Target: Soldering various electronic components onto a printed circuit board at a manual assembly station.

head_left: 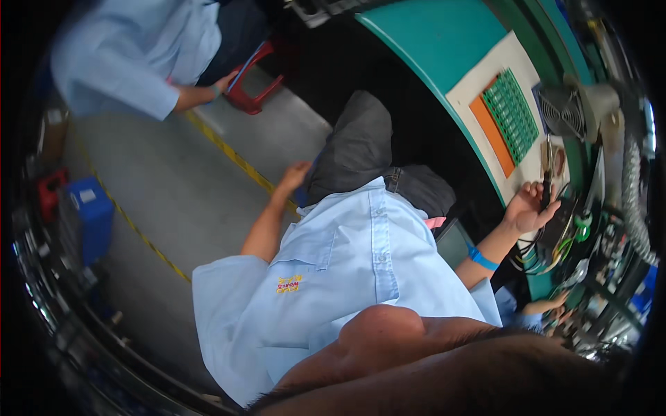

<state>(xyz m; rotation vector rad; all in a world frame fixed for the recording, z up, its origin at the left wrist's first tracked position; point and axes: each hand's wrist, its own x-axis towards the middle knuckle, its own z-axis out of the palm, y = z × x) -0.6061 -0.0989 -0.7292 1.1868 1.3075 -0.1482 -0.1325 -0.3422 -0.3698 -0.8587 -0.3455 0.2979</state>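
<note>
While right hand (527, 212) holds it, slim tool (547, 182) looks dark-handled, metallic-tipped.

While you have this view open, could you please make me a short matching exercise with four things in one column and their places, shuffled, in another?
Things:
1. Green grid tray
2. Blue wristband
3. Soldering iron
4. Red plastic stool

Places:
A. Held in the person's right hand
B. Next to a co-worker's hand, at the upper left
C. Over the pale sheet on the teal bench
D. Around the person's wrist

Right pairs: 1-C, 2-D, 3-A, 4-B
</note>
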